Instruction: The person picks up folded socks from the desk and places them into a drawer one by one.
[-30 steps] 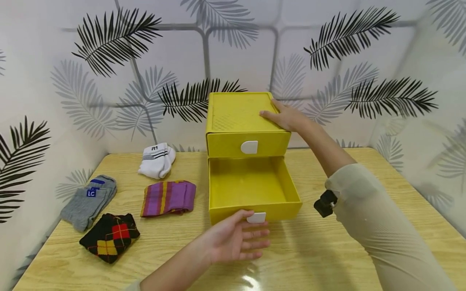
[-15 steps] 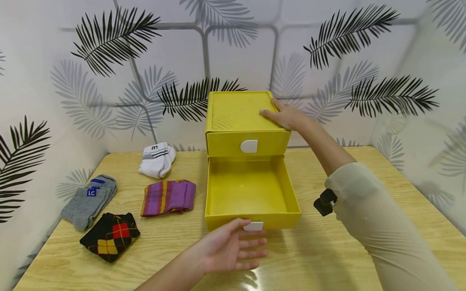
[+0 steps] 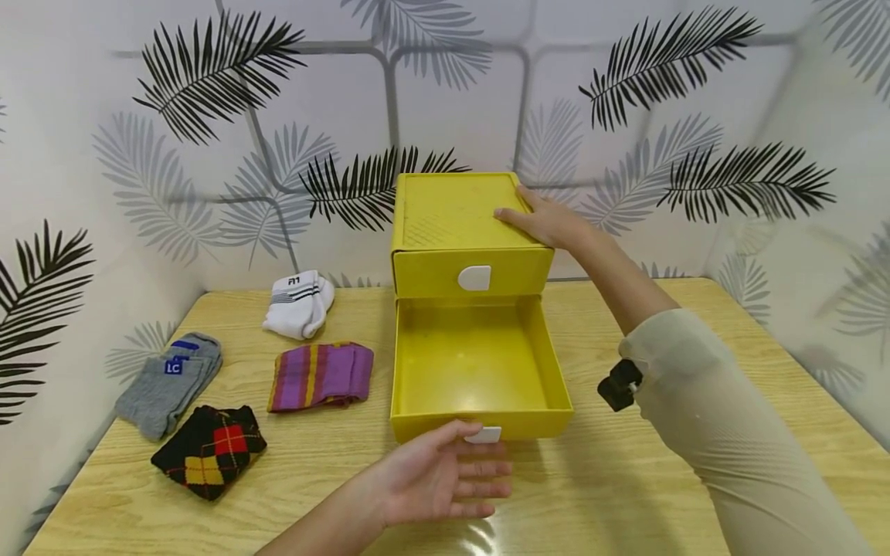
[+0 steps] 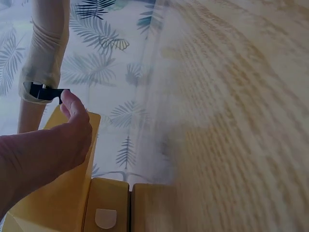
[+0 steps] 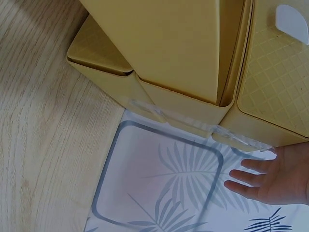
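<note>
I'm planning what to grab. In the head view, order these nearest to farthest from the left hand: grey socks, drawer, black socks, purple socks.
1. Drawer, right at the left hand.
2. Purple socks, left of the drawer.
3. Black socks, farther left.
4. Grey socks, farthest left, beyond the black socks.

Head view bright, even, mostly sharp; light apparently from above. Small white glare on bench [image 3: 570,494] at bottom centre, soft shadow streaking down right of centre. Faint sheen inside yellow drawer [image 3: 466,355]. Wide-angle stretch toward frame edges. Left wrist view dimmer, hazy; milky blur right of centre, grain smeared. Right wrist view muted, shaded upper left; ghosted translucent smears along lower edge of yellow cabinet [image 3: 452,212].
</note>
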A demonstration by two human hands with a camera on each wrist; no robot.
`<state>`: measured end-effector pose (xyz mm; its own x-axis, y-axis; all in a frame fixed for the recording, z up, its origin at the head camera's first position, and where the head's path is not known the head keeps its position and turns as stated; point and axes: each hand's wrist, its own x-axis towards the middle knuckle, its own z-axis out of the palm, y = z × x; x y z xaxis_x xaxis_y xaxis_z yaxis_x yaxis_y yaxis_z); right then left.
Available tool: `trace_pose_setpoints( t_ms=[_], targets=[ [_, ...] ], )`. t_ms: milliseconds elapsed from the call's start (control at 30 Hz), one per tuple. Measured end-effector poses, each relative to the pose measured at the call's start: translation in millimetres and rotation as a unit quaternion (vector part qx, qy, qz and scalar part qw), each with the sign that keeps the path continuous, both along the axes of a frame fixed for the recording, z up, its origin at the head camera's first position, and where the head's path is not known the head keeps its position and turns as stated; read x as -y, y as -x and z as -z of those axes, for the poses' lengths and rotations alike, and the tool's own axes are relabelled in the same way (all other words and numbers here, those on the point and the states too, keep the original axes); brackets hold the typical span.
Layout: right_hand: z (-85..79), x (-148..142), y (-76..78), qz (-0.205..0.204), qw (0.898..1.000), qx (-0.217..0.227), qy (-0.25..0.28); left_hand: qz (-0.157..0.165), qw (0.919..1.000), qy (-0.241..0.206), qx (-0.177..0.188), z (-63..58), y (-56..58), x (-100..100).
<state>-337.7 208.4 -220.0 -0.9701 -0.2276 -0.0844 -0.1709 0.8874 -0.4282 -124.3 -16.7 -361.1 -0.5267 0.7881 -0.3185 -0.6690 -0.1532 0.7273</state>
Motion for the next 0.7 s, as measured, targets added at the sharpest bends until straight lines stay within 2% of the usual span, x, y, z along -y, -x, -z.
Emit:
trace_pose_setpoints(
  t_ms=[200, 333, 433, 500, 567, 633, 700],
  targets=[
    [-0.1, 0.9, -0.2, -0.003, 1.0, -0.001, 0.004, 0.086, 0.9941, 0.005, -0.066, -1.7, -4.8, 8.0],
    [-0.6, 0.7, -0.9, -0.004, 1.0, -0.003, 0.007, 0.118, 0.9843, -0.028, -0.128, -13.5, -4.5, 21.9],
    [-0.6, 0.2, -0.7, -0.006, 1.0, -0.006, 0.007, 0.123, 0.9764, -0.069, -0.164, -24.7, -1.7, 36.2],
    [-0.5, 0.2, -0.5, -0.007, 1.0, -0.006, 0.006, 0.11, 0.9725, -0.09, -0.185, -32.8, 1.7, 48.0],
    [-0.3, 0.4, -0.4, -0.007, 1.0, -0.003, 0.008, 0.08, 0.971, -0.095, -0.204, -41.6, 7.3, 61.0],
    [-0.3, 0.6, -0.5, -0.007, 1.0, 0.0, 0.01, 0.034, 0.9689, -0.077, -0.233, -49.9, 16.0, 75.3],
    [-0.8, 0.8, -0.8, -0.007, 1.0, 0.001, 0.012, -0.028, 0.9637, -0.031, -0.264, -56.4, 27.8, 89.4]
  ],
)
